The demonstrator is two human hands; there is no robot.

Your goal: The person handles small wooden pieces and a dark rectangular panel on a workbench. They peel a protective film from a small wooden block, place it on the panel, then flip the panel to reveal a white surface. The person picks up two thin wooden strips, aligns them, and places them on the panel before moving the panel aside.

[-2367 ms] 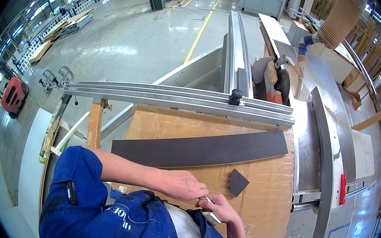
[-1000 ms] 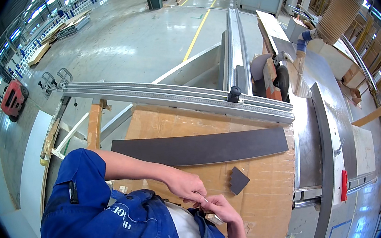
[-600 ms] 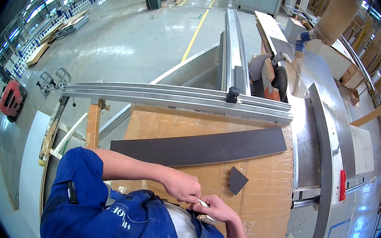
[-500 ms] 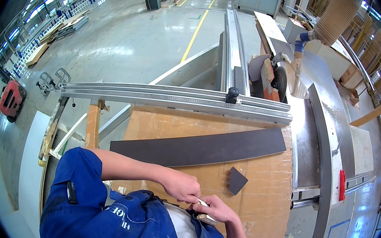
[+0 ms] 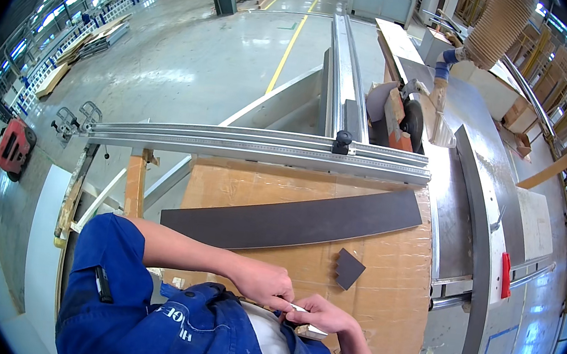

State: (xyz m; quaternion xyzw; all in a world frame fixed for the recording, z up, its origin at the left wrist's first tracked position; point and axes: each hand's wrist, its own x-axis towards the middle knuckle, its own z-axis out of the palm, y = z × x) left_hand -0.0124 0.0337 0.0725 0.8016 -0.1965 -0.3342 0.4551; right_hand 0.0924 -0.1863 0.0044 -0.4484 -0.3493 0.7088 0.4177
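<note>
Close to my body, my left hand (image 5: 263, 284) is closed, its fingertips pinched together against my right hand. My right hand (image 5: 325, 314) is closed round a small pale piece (image 5: 311, 332) that sticks out below its fingers. A bit of white (image 5: 298, 308) shows between the two hands; what it belongs to is hidden. What the left fingers hold cannot be made out. Beyond the hands, a long dark brown board (image 5: 293, 216) lies slantwise on a cardboard-covered table (image 5: 380, 314). A small dark offcut with a stepped edge (image 5: 350, 269) lies nearer, right of my hands.
A metal fence with a scale (image 5: 259, 148) crosses behind the board, with a black knob (image 5: 342, 142) on it. Further right stand a saw blade (image 5: 413, 122) and a long grey rail (image 5: 475, 199). A red push handle (image 5: 505, 276) lies beside the rail.
The whole view has shifted slightly. My hands stay together near my body, and a little more of the pale piece shows under my right hand. The boards lie as before.
</note>
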